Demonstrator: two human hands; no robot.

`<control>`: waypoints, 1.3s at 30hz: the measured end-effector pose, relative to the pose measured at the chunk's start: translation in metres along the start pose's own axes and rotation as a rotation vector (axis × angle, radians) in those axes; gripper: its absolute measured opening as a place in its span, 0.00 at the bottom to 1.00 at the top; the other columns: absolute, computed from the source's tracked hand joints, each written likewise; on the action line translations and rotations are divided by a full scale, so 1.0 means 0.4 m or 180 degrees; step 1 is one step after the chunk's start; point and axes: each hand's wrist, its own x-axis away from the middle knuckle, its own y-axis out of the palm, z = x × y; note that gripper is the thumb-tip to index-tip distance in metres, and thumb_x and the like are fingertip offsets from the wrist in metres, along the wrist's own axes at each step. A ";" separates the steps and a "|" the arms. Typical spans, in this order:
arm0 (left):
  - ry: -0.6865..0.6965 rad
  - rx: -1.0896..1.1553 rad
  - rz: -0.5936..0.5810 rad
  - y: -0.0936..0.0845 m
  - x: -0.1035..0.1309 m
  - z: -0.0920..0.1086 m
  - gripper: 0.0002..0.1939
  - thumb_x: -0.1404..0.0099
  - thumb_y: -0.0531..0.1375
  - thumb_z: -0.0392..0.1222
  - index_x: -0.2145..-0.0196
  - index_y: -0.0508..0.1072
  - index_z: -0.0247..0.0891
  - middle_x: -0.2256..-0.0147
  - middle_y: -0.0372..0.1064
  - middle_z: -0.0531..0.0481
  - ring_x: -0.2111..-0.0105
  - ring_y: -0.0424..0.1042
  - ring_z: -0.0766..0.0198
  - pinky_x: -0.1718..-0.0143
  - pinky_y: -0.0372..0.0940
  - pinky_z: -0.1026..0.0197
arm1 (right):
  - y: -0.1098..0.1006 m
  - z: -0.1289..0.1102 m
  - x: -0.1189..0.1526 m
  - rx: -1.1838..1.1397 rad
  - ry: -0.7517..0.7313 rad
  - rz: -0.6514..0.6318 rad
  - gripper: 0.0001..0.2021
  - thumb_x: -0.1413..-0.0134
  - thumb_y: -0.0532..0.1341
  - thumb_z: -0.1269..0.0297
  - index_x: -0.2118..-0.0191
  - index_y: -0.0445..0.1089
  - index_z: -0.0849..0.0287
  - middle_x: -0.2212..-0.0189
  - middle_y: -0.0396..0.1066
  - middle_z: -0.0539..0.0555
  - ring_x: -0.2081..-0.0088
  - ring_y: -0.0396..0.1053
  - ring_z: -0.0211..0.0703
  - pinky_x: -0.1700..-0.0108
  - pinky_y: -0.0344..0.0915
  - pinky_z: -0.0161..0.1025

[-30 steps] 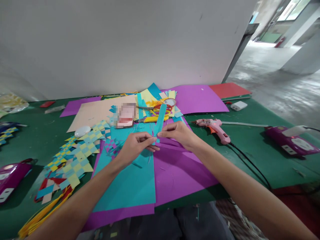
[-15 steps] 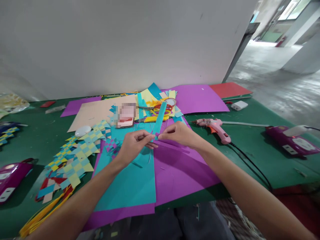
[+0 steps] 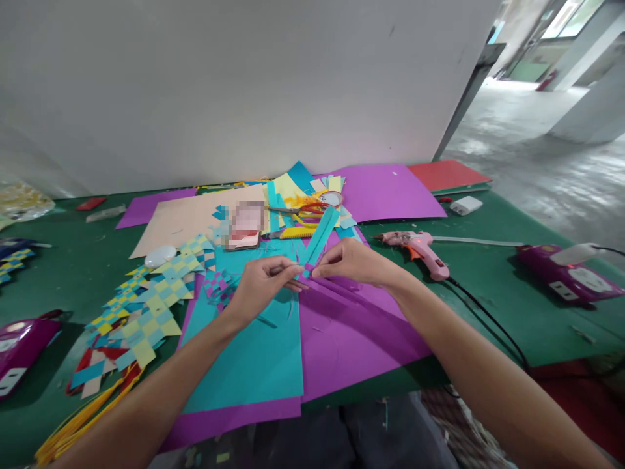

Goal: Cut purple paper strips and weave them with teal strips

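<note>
Teal and purple paper strips [image 3: 321, 234] cross in a small woven piece between my two hands, above the big sheets. My left hand [image 3: 266, 280] pinches the left side of this piece between thumb and forefinger, its lower fingers stretched out beneath. From the right, my right hand [image 3: 349, 262] pinches the piece's other edge. Teal strip ends point up and away, while purple ends trail to the lower right, over the purple sheet [image 3: 351, 345]. A teal sheet [image 3: 249, 365] lies under my left hand.
Scissors [image 3: 312, 208], a yellow-handled cutter [image 3: 297, 232] and a tape roll [image 3: 332, 198] lie behind the hands. A pink glue gun [image 3: 422, 251] and a purple power strip [image 3: 569, 273] are at right. Woven checkered pieces [image 3: 156, 293] and a white mouse [image 3: 161, 256] are at left.
The teal strips have tilted to the right and fanned apart slightly, so two show. The purple ends now stick out to the lower right. Both hands keep their pinch.
</note>
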 end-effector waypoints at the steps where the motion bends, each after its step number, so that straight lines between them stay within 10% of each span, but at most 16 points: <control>1: -0.0005 0.0025 0.0033 0.001 0.000 -0.001 0.12 0.45 0.67 0.49 0.73 0.76 0.36 0.77 0.74 0.53 0.76 0.78 0.60 0.71 0.74 0.63 | 0.000 0.000 0.000 0.0001 0.0020 0.0006 0.14 0.52 0.64 0.56 0.79 0.72 0.63 0.81 0.60 0.48 0.78 0.50 0.31 0.78 0.46 0.34; 27: 0.0121 0.0362 0.0430 0.007 -0.001 -0.018 0.14 0.50 0.71 0.41 0.67 0.73 0.35 0.75 0.76 0.52 0.75 0.78 0.60 0.70 0.74 0.62 | -0.002 -0.018 0.006 0.0214 0.0133 -0.0270 0.17 0.52 0.63 0.54 0.80 0.69 0.62 0.83 0.65 0.47 0.81 0.51 0.29 0.80 0.44 0.32; 39: -0.0346 -0.0027 -0.0485 0.017 0.005 0.012 0.26 0.49 0.70 0.45 0.80 0.52 0.40 0.84 0.62 0.59 0.74 0.78 0.56 0.76 0.68 0.64 | -0.008 -0.031 0.013 0.0543 0.0243 -0.0536 0.11 0.52 0.63 0.61 0.79 0.73 0.62 0.83 0.70 0.48 0.82 0.57 0.29 0.81 0.48 0.31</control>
